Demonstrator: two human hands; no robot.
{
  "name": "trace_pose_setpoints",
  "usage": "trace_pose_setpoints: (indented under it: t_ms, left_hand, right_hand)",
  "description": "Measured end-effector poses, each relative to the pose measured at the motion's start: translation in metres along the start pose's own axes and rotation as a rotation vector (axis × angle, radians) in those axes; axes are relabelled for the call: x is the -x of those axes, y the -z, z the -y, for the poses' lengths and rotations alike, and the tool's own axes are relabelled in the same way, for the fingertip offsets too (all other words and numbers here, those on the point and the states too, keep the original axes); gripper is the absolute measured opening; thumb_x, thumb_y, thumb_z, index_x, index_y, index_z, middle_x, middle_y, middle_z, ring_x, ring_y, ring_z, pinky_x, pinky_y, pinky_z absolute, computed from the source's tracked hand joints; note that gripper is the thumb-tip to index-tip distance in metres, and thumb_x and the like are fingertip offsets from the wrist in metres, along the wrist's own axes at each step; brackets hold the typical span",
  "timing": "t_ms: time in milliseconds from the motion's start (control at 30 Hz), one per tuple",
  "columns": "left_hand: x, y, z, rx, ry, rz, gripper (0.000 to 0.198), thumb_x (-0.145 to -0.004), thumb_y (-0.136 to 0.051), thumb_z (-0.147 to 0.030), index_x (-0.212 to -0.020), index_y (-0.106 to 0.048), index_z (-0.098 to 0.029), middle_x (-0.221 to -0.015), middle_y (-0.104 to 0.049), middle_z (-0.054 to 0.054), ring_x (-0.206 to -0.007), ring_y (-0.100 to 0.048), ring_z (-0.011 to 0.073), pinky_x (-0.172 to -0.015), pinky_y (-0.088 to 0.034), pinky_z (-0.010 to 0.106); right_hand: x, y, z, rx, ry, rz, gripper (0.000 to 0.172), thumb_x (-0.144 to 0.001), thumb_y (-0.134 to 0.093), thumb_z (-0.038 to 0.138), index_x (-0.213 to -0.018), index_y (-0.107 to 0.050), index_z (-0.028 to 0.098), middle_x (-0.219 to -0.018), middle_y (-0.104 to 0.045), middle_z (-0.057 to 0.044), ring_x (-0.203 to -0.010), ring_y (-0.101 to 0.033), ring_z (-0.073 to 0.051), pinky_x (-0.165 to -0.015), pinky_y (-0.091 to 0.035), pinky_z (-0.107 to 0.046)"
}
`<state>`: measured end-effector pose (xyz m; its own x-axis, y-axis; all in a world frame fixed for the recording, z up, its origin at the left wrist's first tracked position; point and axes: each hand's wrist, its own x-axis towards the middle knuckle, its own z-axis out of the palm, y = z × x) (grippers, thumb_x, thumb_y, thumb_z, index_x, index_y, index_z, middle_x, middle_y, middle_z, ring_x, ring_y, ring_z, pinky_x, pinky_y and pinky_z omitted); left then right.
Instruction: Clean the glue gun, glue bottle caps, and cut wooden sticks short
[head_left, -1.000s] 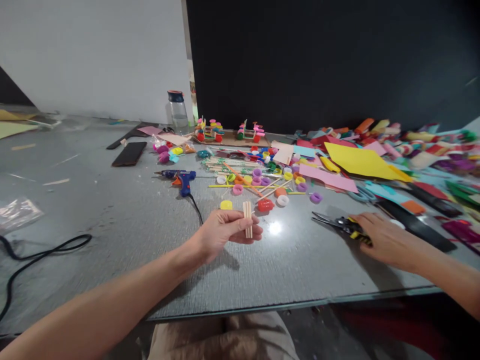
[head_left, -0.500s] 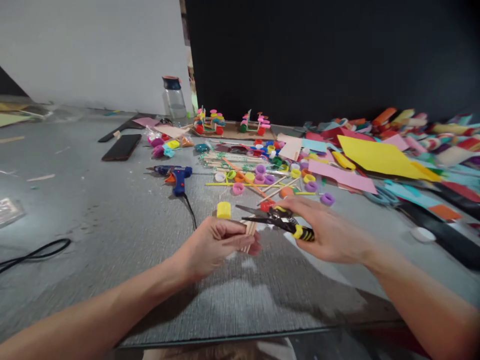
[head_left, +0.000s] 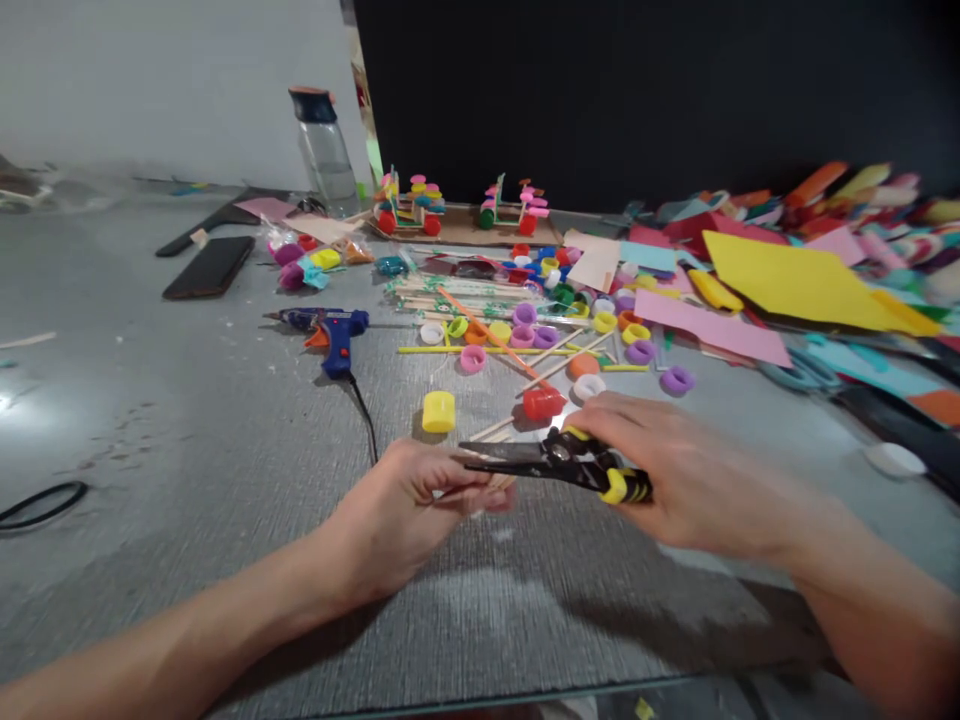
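My left hand pinches several thin wooden sticks between thumb and fingers, just above the table. In my right hand are black shears with yellow-trimmed handles. Their blades lie across the sticks, close to my left thumb; whether they bite into the wood I cannot tell. A yellow bottle cap stands beyond my left hand. Behind the blades lies a red cap, with a white ring beside it.
A blue glue gun lies at left, its cord running toward my left hand. Coloured caps and packed sticks spread behind. Two small toy vehicles stand at the back. A bottle, phone and paper sheets lie around.
The blades have come closer together and now lie across the sticks. The view has tilted down and moved nearer. The red cap shows more fully.
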<state>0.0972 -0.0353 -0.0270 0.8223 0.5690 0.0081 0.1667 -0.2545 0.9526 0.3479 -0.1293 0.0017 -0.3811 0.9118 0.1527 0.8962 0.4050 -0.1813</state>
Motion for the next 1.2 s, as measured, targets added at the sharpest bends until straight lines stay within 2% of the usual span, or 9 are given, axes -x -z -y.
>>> trace_pose_setpoints:
  t_ms: [133, 333, 467, 667, 967, 1067, 1200]
  left_hand:
    - [0.0, 0.0013, -0.0007, -0.029, -0.019, 0.024, 0.02, -0.092, -0.064, -0.025, -0.084, -0.081, -0.018, -0.076, -0.077, 0.002, -0.073, -0.07, 0.0165, -0.069, -0.055, 0.024]
    - [-0.0009, 0.0019, 0.0011, 0.036, 0.013, 0.035, 0.023, -0.093, -0.064, -0.03, -0.086, -0.082, -0.018, -0.081, -0.08, 0.004, -0.075, -0.073, 0.0176, -0.069, -0.055, 0.024]
    - [-0.0009, 0.0013, 0.0027, 0.022, -0.029, 0.015, 0.018, -0.092, -0.067, -0.028, -0.087, -0.083, -0.02, -0.082, -0.081, 0.002, -0.075, -0.073, 0.0156, -0.069, -0.054, 0.021]
    - [-0.0018, 0.0053, 0.0019, -0.121, -0.165, -0.011, 0.016, -0.093, -0.068, -0.02, -0.095, -0.082, -0.026, -0.085, -0.082, -0.003, -0.075, -0.074, 0.0109, -0.068, -0.051, 0.016]
    - [-0.0029, 0.0044, -0.0004, -0.279, -0.279, -0.03, 0.019, -0.095, -0.063, -0.019, -0.086, -0.08, -0.015, -0.072, -0.079, 0.002, -0.063, -0.071, 0.0117, -0.06, -0.049, 0.018]
    - [-0.0026, 0.0041, -0.0006, -0.186, -0.21, -0.013, 0.021, -0.094, -0.062, -0.019, -0.083, -0.08, -0.016, -0.073, -0.079, 0.002, -0.068, -0.073, 0.0127, -0.065, -0.052, 0.018]
    - [-0.0041, 0.0064, 0.0012, -0.014, -0.102, -0.036, 0.018, -0.091, -0.065, -0.017, -0.082, -0.08, -0.019, -0.078, -0.081, 0.0, -0.073, -0.076, 0.0131, -0.069, -0.056, 0.018]
  right_hand:
    - [0.004, -0.0021, -0.0021, 0.026, -0.01, -0.017, 0.022, -0.082, -0.058, 0.014, -0.103, -0.058, 0.018, -0.091, -0.07, -0.008, -0.08, -0.066, -0.025, -0.068, -0.051, -0.037]
    - [0.0059, -0.0056, -0.0067, 0.04, 0.01, -0.058, 0.043, -0.084, -0.06, 0.025, -0.125, -0.052, 0.015, -0.12, -0.069, -0.017, -0.11, -0.066, -0.033, -0.082, -0.055, -0.043]
    - [0.0056, -0.0025, -0.0038, -0.029, -0.004, 0.011, 0.038, -0.079, -0.062, 0.021, -0.116, -0.056, 0.016, -0.117, -0.069, -0.017, -0.099, -0.068, -0.03, -0.076, -0.055, -0.039]
    - [0.0061, -0.0011, -0.0025, -0.04, -0.025, 0.017, 0.039, -0.076, -0.065, 0.019, -0.114, -0.055, 0.018, -0.113, -0.068, -0.014, -0.096, -0.066, -0.028, -0.074, -0.054, -0.037]
    - [0.0109, -0.0015, -0.0025, 0.001, -0.039, 0.016, 0.029, -0.075, -0.061, 0.013, -0.104, -0.058, 0.019, -0.101, -0.07, -0.011, -0.087, -0.067, -0.026, -0.069, -0.051, -0.037]
    - [0.0103, -0.0038, -0.0044, 0.001, -0.034, -0.011, 0.026, -0.077, -0.059, 0.014, -0.103, -0.058, 0.018, -0.095, -0.07, -0.01, -0.083, -0.067, -0.025, -0.068, -0.052, -0.037]
    - [0.0089, -0.0068, -0.0075, 0.004, -0.023, -0.075, 0.037, -0.082, -0.059, 0.022, -0.118, -0.056, 0.016, -0.109, -0.071, -0.014, -0.097, -0.069, -0.029, -0.077, -0.055, -0.039]
